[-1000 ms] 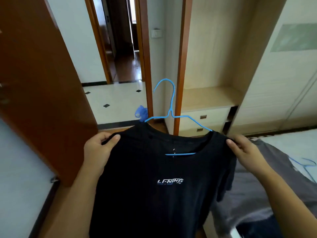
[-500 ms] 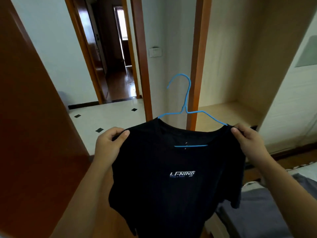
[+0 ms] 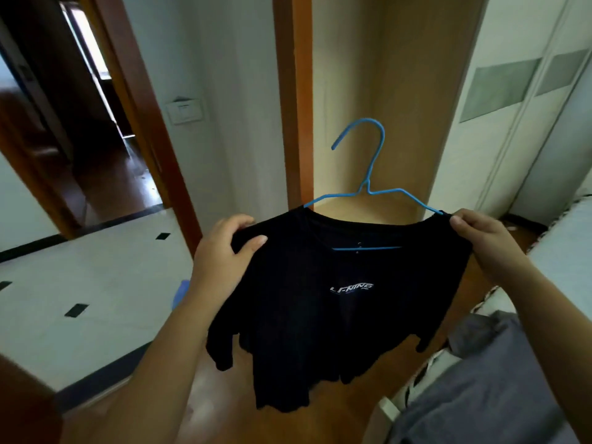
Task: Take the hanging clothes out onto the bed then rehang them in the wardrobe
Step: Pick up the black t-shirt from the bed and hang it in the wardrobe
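Left hand [image 3: 221, 261] and right hand [image 3: 480, 238] pinched my shirt [image 3: 320, 315] shoulders; limp, light (I judged hanger [image 3: 366, 187] neck surer).

A black T-shirt [image 3: 320, 315] at centre bore pale white lettering on its chest and hung on a bright blue hanger [image 3: 367, 187]. At lower left, white floor tiles [image 3: 96, 267] were dotted with small black diamonds. The door frame [image 3: 293, 91] was reddish-brown, the wardrobe [image 3: 400, 91] pale wood, and the bedding [image 3: 496, 395] at lower right grey.
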Demonstrator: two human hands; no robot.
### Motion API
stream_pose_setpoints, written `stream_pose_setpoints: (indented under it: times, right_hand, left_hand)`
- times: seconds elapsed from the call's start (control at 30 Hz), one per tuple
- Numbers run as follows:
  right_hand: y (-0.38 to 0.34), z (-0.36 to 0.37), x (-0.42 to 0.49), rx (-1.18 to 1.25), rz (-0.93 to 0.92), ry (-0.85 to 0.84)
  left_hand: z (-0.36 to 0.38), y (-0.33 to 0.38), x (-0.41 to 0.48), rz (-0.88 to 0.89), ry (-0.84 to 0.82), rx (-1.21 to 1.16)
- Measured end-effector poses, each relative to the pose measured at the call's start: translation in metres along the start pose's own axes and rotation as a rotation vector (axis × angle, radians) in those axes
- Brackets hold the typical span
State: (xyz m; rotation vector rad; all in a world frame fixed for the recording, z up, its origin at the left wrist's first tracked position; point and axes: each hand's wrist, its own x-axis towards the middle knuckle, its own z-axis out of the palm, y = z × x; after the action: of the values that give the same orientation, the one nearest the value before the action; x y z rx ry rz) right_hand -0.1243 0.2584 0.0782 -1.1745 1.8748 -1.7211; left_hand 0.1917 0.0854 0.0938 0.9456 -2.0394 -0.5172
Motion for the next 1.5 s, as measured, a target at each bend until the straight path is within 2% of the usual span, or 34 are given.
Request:
stream_pose_setpoints:
  times: [0.1, 0.27, 0.37, 0.47, 0.6, 0.8, 0.93, 1.07, 1.17, 1.4, 1.5]
  right_hand:
    - [0.012, -0.022, 0.044, -0.067, 0.028, 0.044]
    - [0.037, -0.073, 0.114, -0.419, 0.001, 0.091]
    - [0.045, -0.109, 0.149, -0.544, 0.031, 0.114]
    - [0.046, -0.134, 0.179, -0.631, 0.053, 0.229]
    - [0.049, -0.153, 0.219, -0.725, 0.097, 0.358]
    - [0.053, -0.166, 0.257, -0.746, 0.111, 0.614]
    - [0.041, -0.168, 0.279, -0.821, 0.094, 0.574]
    - [0.033, -0.167, 0.320, -0.854, 0.070, 0.420]
    - [0.025, -0.162, 0.364, -0.683, 0.097, 0.271]
    - [0.000, -0.143, 0.474, 0.088, 0.091, 0.034]
    - [-0.013, -0.115, 0.514, 0.233, 0.037, -0.036]
  left_hand:
    - [0.050, 0.015, 0.045, 0.076, 0.016, 0.010]
    - [0.127, 0.035, 0.129, 0.027, 0.008, -0.089]
    - [0.171, 0.058, 0.174, 0.103, 0.010, -0.084]
    - [0.204, 0.078, 0.212, 0.182, -0.001, -0.105]
    - [0.246, 0.094, 0.263, 0.208, -0.101, -0.157]
    - [0.314, 0.109, 0.328, 0.250, -0.064, -0.196]
    - [0.349, 0.104, 0.360, 0.209, 0.010, -0.213]
    - [0.370, 0.098, 0.398, 0.058, 0.042, -0.087]
    - [0.373, 0.093, 0.437, 0.003, 0.072, -0.030]
    - [0.342, 0.085, 0.528, -0.033, 0.190, 0.002]
    - [0.316, 0.093, 0.535, 0.014, 0.277, 0.030]
